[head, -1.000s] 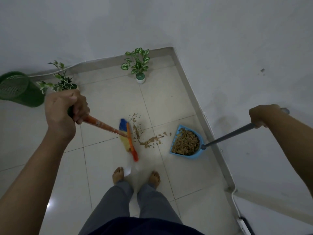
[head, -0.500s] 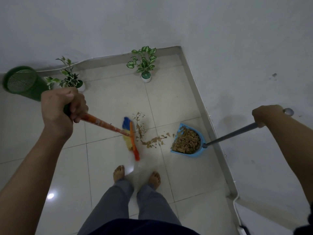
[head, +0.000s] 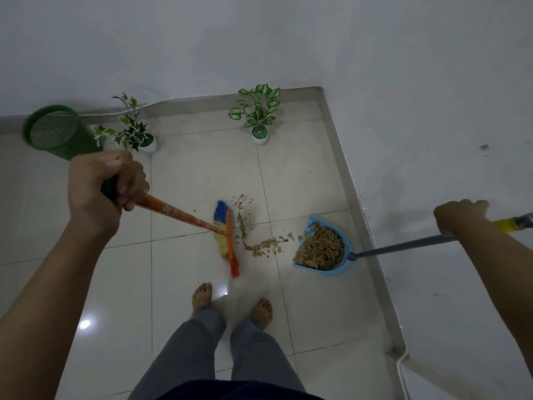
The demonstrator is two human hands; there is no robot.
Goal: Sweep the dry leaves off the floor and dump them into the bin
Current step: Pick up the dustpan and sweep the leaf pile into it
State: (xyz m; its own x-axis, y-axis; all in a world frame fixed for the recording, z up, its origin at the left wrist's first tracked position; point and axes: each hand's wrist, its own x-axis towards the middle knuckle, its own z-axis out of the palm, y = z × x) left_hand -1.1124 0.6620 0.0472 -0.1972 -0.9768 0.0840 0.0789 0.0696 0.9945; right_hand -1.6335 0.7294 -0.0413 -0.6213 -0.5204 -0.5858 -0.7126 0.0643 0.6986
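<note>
One head-worn wide-angle view looked steeply down from standing height, facing a room corner, floor far below, the person's own feet at bottom centre.

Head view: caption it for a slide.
Left hand sweeps broom through dry leaves toward right-hand dustpan.

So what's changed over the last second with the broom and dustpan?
Hardly anything. The broom has edged slightly toward the loose leaves. The left hand still grips the broom handle, the right hand still holds the dustpan handle, and the dustpan stays put, full of leaves. The view itself shifted a little.
</note>
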